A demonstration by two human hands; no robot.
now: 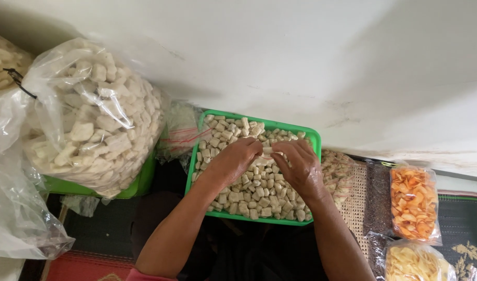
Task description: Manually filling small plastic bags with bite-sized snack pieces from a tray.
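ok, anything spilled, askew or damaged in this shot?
No spill shows: the pale pieces lie inside the green tray, where the left hand and right hand meet. The wall above has scuffs and cracks. The big bag bulges over its green tray.

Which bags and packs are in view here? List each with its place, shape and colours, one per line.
Large clear bag: left, bulging, full of white chunks.
Second clear bag: far left edge, pale pieces, mostly cut off.
Small clear pack: right, oblong, orange chips.
Small clear pack: lower right, pale yellow chips.
Clear pack: right of the green tray, pale pieces.
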